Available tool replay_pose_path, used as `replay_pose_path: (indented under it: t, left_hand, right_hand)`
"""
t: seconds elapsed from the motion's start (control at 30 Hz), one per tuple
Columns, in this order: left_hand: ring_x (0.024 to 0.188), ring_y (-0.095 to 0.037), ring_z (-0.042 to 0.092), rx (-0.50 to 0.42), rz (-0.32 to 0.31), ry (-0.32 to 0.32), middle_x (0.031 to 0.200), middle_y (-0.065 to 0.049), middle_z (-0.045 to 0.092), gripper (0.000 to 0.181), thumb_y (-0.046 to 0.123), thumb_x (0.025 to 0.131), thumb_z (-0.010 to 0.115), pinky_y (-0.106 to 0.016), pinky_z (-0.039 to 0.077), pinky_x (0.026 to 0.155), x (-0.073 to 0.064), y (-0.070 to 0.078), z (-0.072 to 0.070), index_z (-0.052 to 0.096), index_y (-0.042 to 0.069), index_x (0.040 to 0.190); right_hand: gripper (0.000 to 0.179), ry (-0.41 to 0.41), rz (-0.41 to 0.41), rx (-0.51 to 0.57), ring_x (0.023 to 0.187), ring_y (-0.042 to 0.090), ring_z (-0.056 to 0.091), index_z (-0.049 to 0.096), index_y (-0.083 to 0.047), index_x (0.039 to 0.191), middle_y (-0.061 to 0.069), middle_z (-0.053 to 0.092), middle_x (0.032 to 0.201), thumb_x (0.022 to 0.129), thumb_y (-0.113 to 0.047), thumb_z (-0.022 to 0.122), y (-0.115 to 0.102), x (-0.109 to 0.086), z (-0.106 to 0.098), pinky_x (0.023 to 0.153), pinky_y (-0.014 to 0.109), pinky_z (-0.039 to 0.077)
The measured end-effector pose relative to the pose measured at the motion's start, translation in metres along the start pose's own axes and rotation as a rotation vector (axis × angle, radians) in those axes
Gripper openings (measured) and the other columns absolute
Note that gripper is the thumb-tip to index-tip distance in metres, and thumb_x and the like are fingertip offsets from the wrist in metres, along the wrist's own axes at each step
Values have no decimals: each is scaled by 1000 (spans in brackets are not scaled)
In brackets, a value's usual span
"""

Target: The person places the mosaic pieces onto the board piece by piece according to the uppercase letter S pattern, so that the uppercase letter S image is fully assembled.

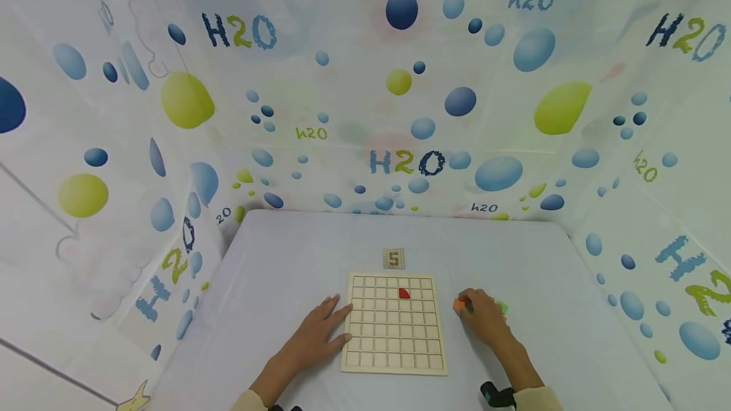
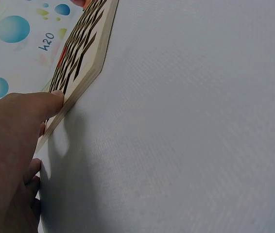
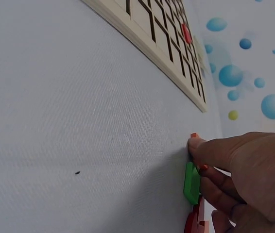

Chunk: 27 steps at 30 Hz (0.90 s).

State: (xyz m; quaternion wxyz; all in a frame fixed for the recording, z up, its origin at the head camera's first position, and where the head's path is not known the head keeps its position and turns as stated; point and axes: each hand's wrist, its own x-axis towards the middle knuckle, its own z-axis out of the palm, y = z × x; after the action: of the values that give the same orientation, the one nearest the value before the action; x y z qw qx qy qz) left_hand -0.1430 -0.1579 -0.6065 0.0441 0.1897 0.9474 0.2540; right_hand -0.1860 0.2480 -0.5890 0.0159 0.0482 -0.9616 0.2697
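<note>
A pale wooden grid board [image 1: 394, 371] lies flat on the table, with a red quarter-round piece [image 1: 404, 293] in one of its upper cells. My left hand [image 1: 314, 335] rests at the board's left edge, fingers spread; in the left wrist view the thumb [image 2: 52, 99] touches the rim. To the right of the board, my right hand [image 1: 485, 319] pinches an orange piece [image 1: 459, 304] low over the table. Beside those fingers sits a green piece [image 3: 192, 183], with red pieces [image 3: 191, 224] below it in the right wrist view. The hand partly hides the loose pieces.
A small square card [image 1: 394, 259] with an S-like pattern lies just beyond the board. White cloth [image 1: 297, 252] covers the table. Printed curtains [image 1: 354, 94] with blue and green dots rise behind and on both sides.
</note>
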Motion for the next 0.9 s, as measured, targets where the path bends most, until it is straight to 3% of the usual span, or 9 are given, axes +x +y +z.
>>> replay_pose_path:
  t: [0.33,0.57,0.77,0.9]
  left_hand:
    - [157,-43,32,1,2,7,169,-19,36,64,48,103,65,-62,30,126,1,-1,1,50,21,159]
    - [158,-41,31,6,-9,3,169,-17,36,63,49,103,64,-60,29,127,1,-3,3,50,23,159]
    - [157,-42,31,-5,-6,-2,169,-17,36,64,49,103,65,-61,29,127,0,-3,2,49,23,159]
    - [158,-42,30,-6,-8,-12,170,-17,35,64,49,103,63,-61,28,127,1,-3,2,49,23,160]
  right_hand:
    - [18,73,-72,-18,96,29,68,74,-2,106,11,68,99,90,-5,80,1,10,9,87,53,58]
    - [17,36,-70,39,95,26,63,73,0,110,13,65,102,93,-5,75,-10,22,11,85,47,55]
    - [21,-17,-8,113,103,28,65,73,-1,115,12,65,110,95,-7,70,-26,34,18,91,51,56]
    - [22,-58,-12,149,107,29,65,72,-3,118,10,65,112,97,-9,70,-41,40,22,94,54,54]
